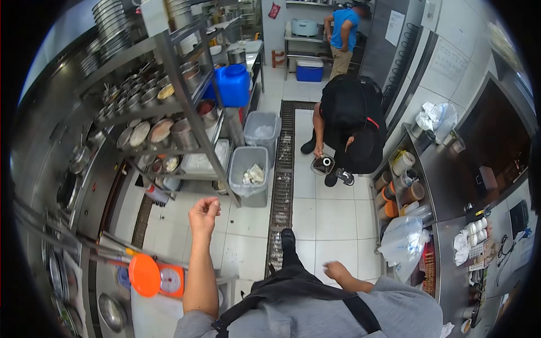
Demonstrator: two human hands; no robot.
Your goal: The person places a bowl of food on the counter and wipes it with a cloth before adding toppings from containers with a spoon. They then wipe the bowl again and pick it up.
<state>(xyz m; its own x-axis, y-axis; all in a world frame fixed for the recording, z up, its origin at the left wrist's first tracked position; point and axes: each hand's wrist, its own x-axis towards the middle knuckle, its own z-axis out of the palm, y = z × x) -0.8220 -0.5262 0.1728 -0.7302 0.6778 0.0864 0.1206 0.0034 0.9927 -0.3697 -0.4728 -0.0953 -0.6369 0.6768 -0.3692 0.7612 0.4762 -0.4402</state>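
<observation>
My left hand [204, 216] is raised in front of me with its fingers curled in against the thumb, and nothing shows in it. Below and left of it is an orange kitchen scale [171, 280] with a round dial and an orange pan [144, 275]; the hand is apart from both. My right hand [337, 272] hangs low beside my body over the tiled floor [336, 217]. Its fingers are loosely bent and partly apart, with no object visible in them. Neither hand touches anything I can see.
Ahead on the right, a person in black [352, 112] bends over, holding a dark container [323, 164]. Another person in blue [345, 31] stands at the back. Left are grey bins [249, 191] and metal shelves [194, 84]. A floor grate [283, 169] runs forward; a counter [459, 191] lines the right.
</observation>
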